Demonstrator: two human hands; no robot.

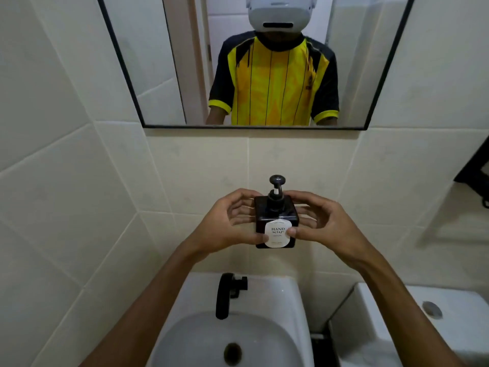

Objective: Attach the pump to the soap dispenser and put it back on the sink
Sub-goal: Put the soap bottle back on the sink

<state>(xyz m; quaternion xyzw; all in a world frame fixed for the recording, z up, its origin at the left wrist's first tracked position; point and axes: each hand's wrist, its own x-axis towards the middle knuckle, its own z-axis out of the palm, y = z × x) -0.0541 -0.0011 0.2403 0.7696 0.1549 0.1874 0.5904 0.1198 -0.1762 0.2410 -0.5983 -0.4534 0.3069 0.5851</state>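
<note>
A square dark soap dispenser [272, 215] with a white "HAND SOAP" label is held upright in the air, well above the white sink [275, 300]. A black pump [277, 185] sits in its neck, head raised. My left hand [227, 223] grips the bottle's left side, thumb on the label's lower left. My right hand [322, 221] grips the right side, thumb on the label's right edge. Fingers of both hands wrap behind the bottle.
A black tap [227, 295] stands at the back of the sink, directly under the bottle. A white toilet cistern [397, 327] with a flush button sits to the right. A black-framed mirror [254, 62] hangs on the tiled wall above, and a black rack [476, 173] juts in at the right edge.
</note>
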